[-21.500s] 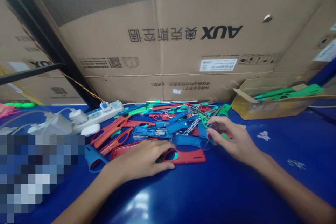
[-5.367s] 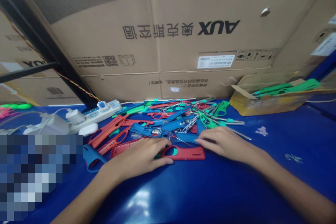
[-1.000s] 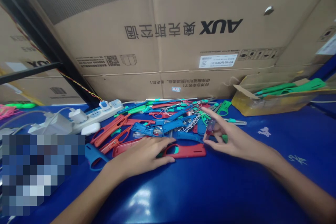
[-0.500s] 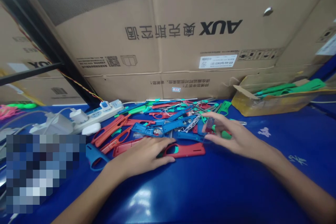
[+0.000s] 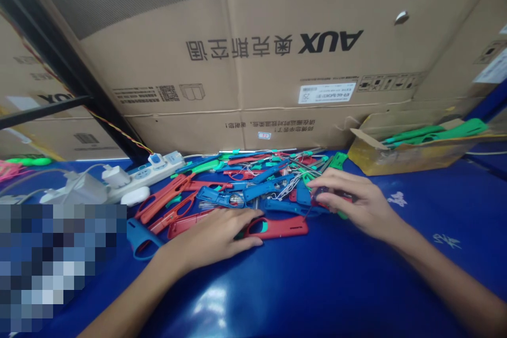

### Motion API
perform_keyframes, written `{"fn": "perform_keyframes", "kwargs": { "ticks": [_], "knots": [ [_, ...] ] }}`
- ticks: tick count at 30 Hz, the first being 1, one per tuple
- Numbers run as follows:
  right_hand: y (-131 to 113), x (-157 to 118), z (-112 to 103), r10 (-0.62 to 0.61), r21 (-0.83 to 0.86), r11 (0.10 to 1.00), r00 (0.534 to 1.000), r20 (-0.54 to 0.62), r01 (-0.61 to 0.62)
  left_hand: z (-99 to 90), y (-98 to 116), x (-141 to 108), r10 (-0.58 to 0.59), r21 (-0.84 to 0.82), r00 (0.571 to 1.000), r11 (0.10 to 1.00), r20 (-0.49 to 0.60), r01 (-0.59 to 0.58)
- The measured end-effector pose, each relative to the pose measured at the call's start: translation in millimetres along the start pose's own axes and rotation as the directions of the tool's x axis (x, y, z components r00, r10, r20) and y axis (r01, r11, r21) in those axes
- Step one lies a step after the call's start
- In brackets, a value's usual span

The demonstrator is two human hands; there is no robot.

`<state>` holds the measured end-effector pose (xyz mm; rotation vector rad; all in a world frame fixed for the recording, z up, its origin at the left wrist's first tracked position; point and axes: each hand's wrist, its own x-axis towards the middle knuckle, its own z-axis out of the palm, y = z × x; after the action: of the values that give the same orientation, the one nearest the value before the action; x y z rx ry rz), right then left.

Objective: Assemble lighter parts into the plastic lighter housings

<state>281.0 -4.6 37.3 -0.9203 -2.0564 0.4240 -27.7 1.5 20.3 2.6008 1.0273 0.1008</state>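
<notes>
My left hand (image 5: 222,235) rests on the blue table, its fingers and thumb round the left end of a red plastic handle (image 5: 283,227) with a green trigger. To the right, my right hand (image 5: 358,200) is closed on a small dark red part (image 5: 332,196), partly hidden by the fingers. Behind both hands lies a pile of red, blue and green lighter-like casings, among them a blue casing (image 5: 261,188), with metal rods and white wires (image 5: 291,186). A blue casing (image 5: 143,237) lies left of my left wrist.
A yellow-taped carton (image 5: 415,159) with green casings stands at the right rear. A power strip (image 5: 158,166) with plugs and cables sits at the left. A large cardboard sheet (image 5: 253,79) stands behind the table (image 5: 317,290).
My right hand has shifted slightly right and its fingers have closed more around the dark red part. My left hand stays on the red handle.
</notes>
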Motion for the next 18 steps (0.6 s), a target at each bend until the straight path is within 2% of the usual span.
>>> {"fn": "perform_keyframes", "kwargs": {
  "ticks": [5, 9, 14, 18],
  "knots": [
    [0.0, -3.0, 2.3, 0.071, 0.058, 0.996, 0.996, 0.052, -0.073, -1.4, 2.1, 0.1, -0.007, -0.001, 1.000, 1.000, 0.004, 0.007],
    [-0.2, -2.4, 1.3, 0.096, 0.094, 0.991, 0.995, 0.017, -0.098, -2.0, 2.2, 0.3, -0.007, -0.003, 1.000, 1.000, 0.013, 0.007],
    [0.4, 1.4, -0.7, -0.016, -0.051, 0.999, 0.999, -0.032, 0.015, -1.2, 1.3, -0.1, -0.004, -0.005, 1.000, 1.000, 0.005, 0.004],
    [0.3, 0.6, -0.5, 0.007, -0.071, 0.997, 1.000, -0.011, -0.008, -1.5, 1.7, -0.4, 0.001, -0.003, 1.000, 1.000, 0.003, -0.001]
  ]
}}
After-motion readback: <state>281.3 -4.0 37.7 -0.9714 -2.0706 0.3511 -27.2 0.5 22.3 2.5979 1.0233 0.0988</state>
